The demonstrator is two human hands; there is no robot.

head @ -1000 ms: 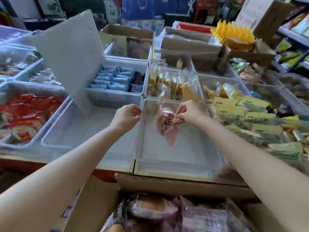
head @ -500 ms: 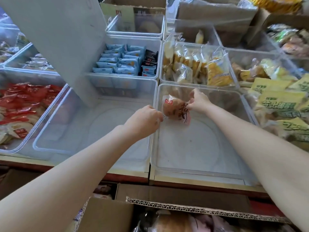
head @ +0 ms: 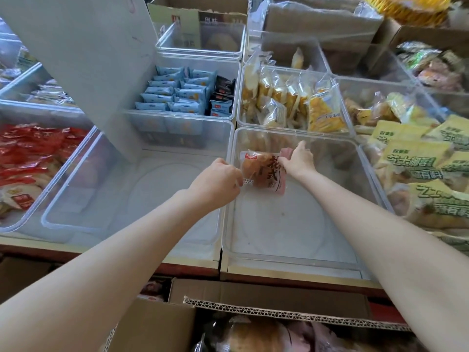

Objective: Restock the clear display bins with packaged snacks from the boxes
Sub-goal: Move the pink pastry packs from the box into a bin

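The right hand [head: 297,161] pinches the top edge of a snack pack [head: 262,170], holding it inside the near clear bin [head: 286,256], toward its back left corner. The left hand [head: 217,181] is curled at the bin's left rim; whether it also grips the pack's lower corner cannot be told. Risk: released from its top edge, the pack may topple flat or skew, since nothing in the bin supports it. The bin holds no other stock. The bin to its left [head: 132,224] holds only a leaning white panel [head: 83,62]. Bins behind hold blue packets [head: 175,94] and yellow cakes [head: 291,102]. The box [head: 274,303] below the surface holds more packs.
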